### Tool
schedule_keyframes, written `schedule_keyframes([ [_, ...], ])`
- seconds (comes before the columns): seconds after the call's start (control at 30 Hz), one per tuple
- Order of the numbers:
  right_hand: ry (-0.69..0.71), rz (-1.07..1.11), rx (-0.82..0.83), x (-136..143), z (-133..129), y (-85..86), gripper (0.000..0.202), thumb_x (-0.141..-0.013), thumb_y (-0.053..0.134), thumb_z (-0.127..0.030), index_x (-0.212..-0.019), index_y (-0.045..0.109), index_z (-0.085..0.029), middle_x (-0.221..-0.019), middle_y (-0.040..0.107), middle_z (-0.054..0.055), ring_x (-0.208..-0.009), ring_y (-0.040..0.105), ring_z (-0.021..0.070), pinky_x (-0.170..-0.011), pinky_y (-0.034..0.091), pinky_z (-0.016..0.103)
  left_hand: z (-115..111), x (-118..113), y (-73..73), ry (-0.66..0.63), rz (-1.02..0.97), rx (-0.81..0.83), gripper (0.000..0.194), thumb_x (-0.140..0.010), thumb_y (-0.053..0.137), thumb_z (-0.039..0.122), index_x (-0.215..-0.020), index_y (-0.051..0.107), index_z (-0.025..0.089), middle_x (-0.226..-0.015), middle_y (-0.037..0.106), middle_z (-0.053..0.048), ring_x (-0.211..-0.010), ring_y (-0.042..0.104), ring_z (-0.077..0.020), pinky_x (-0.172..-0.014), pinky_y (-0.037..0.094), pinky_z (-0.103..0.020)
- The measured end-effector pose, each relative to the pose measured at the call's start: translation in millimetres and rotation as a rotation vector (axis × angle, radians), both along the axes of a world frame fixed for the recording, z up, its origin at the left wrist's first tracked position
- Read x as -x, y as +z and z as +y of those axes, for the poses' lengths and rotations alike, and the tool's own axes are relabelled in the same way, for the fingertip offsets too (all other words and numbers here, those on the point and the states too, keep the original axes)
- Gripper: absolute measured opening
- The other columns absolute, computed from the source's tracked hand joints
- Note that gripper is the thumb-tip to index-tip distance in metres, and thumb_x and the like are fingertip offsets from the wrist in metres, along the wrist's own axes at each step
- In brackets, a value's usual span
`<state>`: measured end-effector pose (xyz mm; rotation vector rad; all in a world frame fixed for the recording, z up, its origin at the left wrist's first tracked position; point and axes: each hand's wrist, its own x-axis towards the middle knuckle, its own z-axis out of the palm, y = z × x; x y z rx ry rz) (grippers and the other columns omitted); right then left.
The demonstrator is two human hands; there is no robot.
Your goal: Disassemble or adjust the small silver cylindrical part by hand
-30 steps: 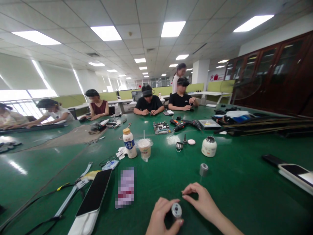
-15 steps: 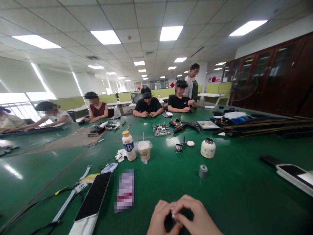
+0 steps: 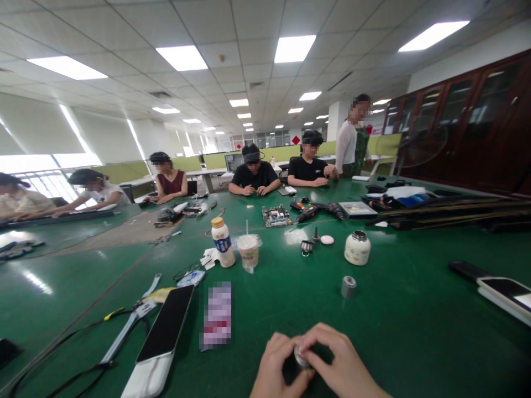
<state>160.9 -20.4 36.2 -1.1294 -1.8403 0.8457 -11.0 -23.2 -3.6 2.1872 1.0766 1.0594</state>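
We see our left hand [image 3: 277,366] curled around a small metal cylinder [image 3: 300,360], thumb on the near side and fingers on the far side, low in the view just above or on the green table [image 3: 398,342]; we cannot tell which. Our right hand [image 3: 338,359] comes in from the other side, its thumb and forefinger brought together at the cylinder's top; whether they pinch a small part, we cannot tell, since the fingertips cover it. Just beyond our right hand stands a second metal cylinder [image 3: 349,288], upright and untouched. To the left we have a purple packet [image 3: 218,318] and a dark-screened phone [image 3: 168,323] on a white object [image 3: 149,377]. Farther out stand a capped bottle [image 3: 223,243], a cup with a straw [image 3: 249,253] and an open white jar [image 3: 357,250], with a circuit board [image 3: 276,216] behind them. Co-workers sit along the table's far side.
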Motion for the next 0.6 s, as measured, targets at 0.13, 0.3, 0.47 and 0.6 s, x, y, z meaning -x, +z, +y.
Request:
schedule_keyframes([
  [0.13,0.012,-0.01,0.011,1.4,-1.9,-2.0,0.016,-0.081,0.062,-0.012,-0.076,0.071,-0.024,-0.082,0.071,0.0,-0.081,0.067,0.0185,-0.077,0.05,0.026,-1.3,0.1,-0.1,0.001,-0.006,-0.019,0.02,-0.076,0.069,0.017,-0.095,0.066,0.02,-0.085,0.068,-0.005,-0.08,0.06,-0.0214,-0.074,0.047,-0.03],
  [0.3,-0.088,-0.082,-0.008,-2.9,1.8,4.0,0.009,-0.074,0.073,-0.017,-0.079,0.07,-0.023,-0.071,0.068,-0.001,-0.077,0.065,0.0208,-0.075,0.049,0.03,0.3,0.4,-2.9,-0.007,-0.009,0.009,0.038,-0.075,0.07,0.016,-0.112,0.066,0.021,-0.088,0.068,-0.006,-0.083,0.06,-0.0228,-0.074,0.048,-0.032],
  [0.47,-0.053,-0.073,-0.022,-7.8,2.5,15.0,0.017,-0.077,0.072,-0.021,-0.093,0.071,-0.026,-0.093,0.072,0.002,-0.093,0.064,0.0233,-0.088,0.047,0.035,-1.4,-0.3,1.8,0.008,-0.032,0.029,0.041,-0.075,0.071,0.015,-0.115,0.066,0.019,-0.093,0.069,-0.008,-0.087,0.06,-0.0238,-0.078,0.048,-0.034],
  [0.6,0.044,-0.078,0.004,-3.2,-2.3,15.5,0.012,-0.081,0.066,-0.017,-0.079,0.074,-0.026,-0.086,0.073,0.002,-0.087,0.066,0.0223,-0.083,0.049,0.034,-3.3,-0.7,5.0,0.023,-0.01,0.048,0.027,-0.076,0.069,0.016,-0.103,0.069,0.018,-0.087,0.068,-0.007,-0.083,0.059,-0.0231,-0.076,0.048,-0.034],
])
